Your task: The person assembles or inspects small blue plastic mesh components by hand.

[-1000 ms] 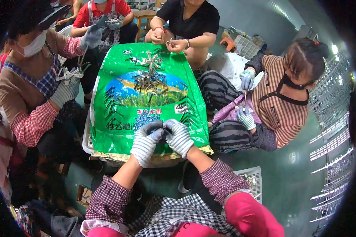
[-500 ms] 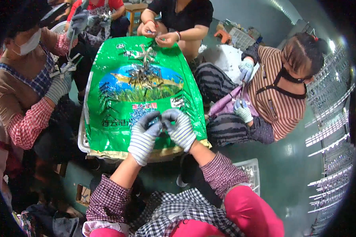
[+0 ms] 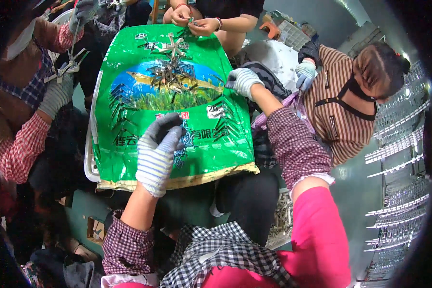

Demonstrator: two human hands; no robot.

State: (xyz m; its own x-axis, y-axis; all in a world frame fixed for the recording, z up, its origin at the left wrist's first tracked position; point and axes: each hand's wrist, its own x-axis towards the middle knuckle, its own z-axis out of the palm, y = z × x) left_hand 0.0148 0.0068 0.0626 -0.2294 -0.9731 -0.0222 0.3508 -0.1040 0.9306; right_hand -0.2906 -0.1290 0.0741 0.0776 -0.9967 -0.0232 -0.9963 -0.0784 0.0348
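The left hand [image 3: 159, 151] is resting mid-frame on the green sack [image 3: 129, 120], fingers curled around something too small to tell, while the right hand [image 3: 243, 80] is reaching to the sack's right edge, fingers loosely bent and empty, near the metal clips [image 3: 170, 72] lying upper centre.

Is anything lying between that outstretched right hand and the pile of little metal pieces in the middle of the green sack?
Nothing visible does. The right hand hovers at the green sack's right edge, and only bare sack surface lies between it and the pile of metal pieces. The left hand is nearer the sack's lower edge, out of that path.
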